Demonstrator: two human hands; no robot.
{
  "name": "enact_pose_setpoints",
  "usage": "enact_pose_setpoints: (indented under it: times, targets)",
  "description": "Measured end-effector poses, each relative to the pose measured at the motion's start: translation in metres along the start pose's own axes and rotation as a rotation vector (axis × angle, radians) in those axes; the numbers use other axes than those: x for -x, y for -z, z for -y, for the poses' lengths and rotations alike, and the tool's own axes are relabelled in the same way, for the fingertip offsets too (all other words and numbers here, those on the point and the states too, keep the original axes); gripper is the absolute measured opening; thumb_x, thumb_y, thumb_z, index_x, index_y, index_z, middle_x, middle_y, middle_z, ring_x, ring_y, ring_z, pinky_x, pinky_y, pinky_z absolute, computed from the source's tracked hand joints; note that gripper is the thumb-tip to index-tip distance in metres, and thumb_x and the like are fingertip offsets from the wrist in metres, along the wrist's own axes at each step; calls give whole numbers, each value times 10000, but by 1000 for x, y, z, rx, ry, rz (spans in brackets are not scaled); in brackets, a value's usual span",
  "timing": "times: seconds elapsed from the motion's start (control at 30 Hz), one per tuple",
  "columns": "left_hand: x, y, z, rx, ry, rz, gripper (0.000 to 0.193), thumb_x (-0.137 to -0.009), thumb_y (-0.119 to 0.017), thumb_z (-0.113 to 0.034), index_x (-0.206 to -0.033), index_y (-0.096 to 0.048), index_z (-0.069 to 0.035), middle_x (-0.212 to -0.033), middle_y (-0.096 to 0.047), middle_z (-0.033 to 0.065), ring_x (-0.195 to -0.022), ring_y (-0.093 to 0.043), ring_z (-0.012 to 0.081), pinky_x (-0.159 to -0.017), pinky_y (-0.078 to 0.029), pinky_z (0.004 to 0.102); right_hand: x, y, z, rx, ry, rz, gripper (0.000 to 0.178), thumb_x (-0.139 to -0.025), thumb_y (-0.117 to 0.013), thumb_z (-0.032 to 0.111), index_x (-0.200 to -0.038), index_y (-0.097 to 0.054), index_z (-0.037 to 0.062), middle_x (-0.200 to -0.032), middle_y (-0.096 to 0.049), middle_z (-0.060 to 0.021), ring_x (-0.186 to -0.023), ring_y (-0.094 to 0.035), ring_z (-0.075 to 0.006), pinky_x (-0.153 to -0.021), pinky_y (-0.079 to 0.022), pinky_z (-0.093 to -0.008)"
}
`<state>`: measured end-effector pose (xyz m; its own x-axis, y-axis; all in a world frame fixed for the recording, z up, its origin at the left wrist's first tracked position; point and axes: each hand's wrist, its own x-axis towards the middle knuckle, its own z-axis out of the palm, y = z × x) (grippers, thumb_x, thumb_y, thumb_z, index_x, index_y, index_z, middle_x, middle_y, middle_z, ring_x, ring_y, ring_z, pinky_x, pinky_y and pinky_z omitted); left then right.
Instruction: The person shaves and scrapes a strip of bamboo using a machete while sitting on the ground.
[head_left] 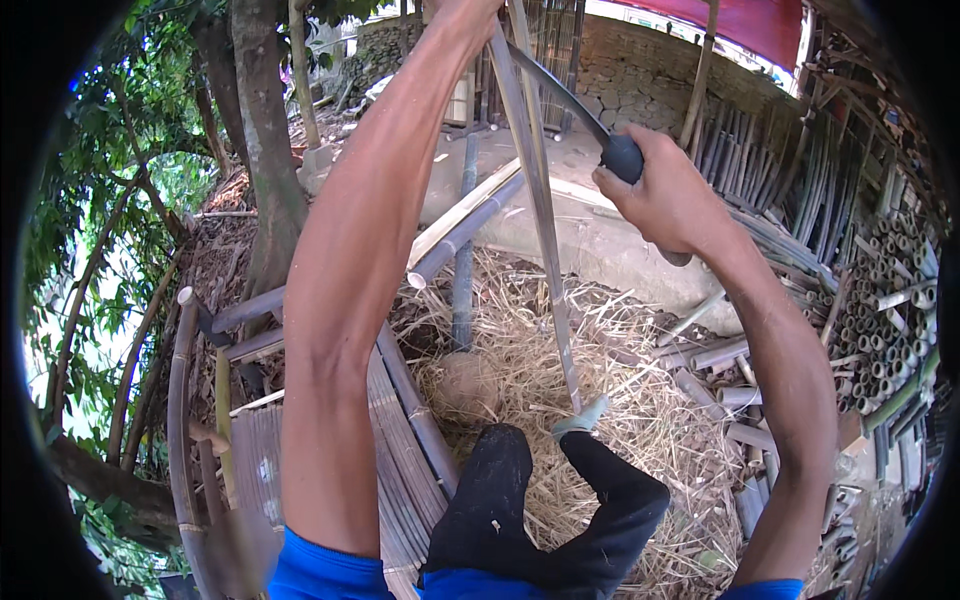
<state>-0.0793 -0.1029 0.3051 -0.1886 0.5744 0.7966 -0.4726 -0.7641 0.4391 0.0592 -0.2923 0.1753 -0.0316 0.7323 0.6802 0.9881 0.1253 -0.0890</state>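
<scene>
My right hand (665, 190) is wrapped round the dark handle of a long curved knife (565, 95). Its blade slants up and left, meeting a long bamboo strip (540, 210) near its upper part. That strip stands steeply, with its lower end by my light-coloured shoe (580, 418). Beside it, a second, paler strip (530, 100) runs close along the top. High at the upper edge, my left hand (465, 12) is at the strip's upper end; the picture cuts off its fingers. My left arm is raised and nearly straight.
I sit by a bamboo-slat bench (400, 470), legs bent. Straw and shavings (620, 480) cover the ground. Bamboo poles (470, 225) jut out ahead. Cut bamboo tubes (890, 310) are piled at right. A tree trunk (265, 130) rises at left; a stone wall (635, 75) stands behind.
</scene>
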Motion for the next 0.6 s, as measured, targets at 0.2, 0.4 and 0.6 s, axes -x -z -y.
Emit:
enact_pose_setpoints:
  times: [0.2, 0.4, 0.6]
  targets:
    - [-3, 13, -4, -15, -91, -38, 122, -797, -781, -133, -880, -756, -47, -707, -684, 46, -652, -665, 148, -560, -499, 359, 23, -22, 3, -354, -561, 727, 288, -909, -685, 227, -989, -597, -35, -660, -581, -50, -494, -562, -122, -435, -456, -298]
    - [-8, 17, 3, -389, -29, -162, 318, -728, -841, -193, -953, -765, 20, -825, -747, 161, -747, -721, 224, -647, -551, 400, 40, -53, -16, -24, -233, 417, 396, -906, -707, 316, -1010, -625, -57, -807, -682, -196, -722, -677, -292, -653, -515, -437]
    - [-19, 24, 8, -401, -39, -116, 342, -705, -835, -217, -872, -740, 66, -812, -736, 162, -737, -713, 238, -647, -545, 395, 30, -51, -3, -80, -309, 568, 496, -945, -646, 398, -927, -675, -97, -728, -700, -228, -668, -717, -334, -650, -560, -444]
